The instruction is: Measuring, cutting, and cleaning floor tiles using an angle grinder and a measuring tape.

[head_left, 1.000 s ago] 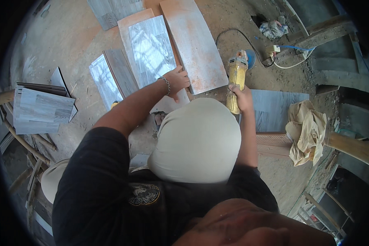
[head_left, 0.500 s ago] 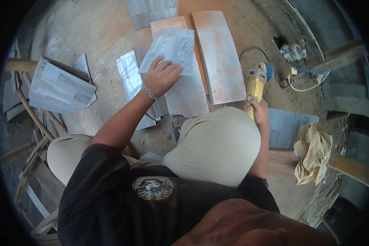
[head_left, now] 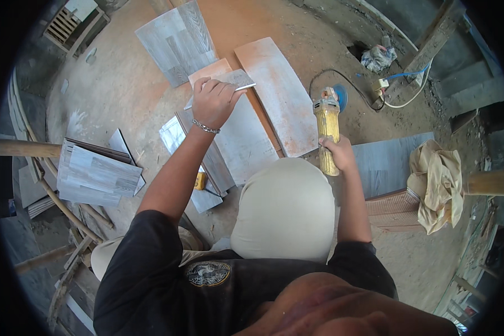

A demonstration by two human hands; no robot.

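Tilted up vs. earlier: grey, pale-edged woodgrain plank point(head_left: 237, 79) in L hand point(head_left: 214, 103); R hand point(head_left: 337, 152) grips yellow grinder point(head_left: 327, 120).

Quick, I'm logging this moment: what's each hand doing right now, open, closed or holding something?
Left hand: closed, holding a grey tile.
Right hand: closed around the yellow grinder.

We wore a black shirt point(head_left: 257, 280) with short sleeves point(head_left: 151, 241) and an oval chest badge point(head_left: 208, 274), pale and edged in gold, plus beige trousers point(head_left: 284, 210) and a silver-coloured linked bracelet point(head_left: 205, 128) round our left wrist point(head_left: 209, 121)
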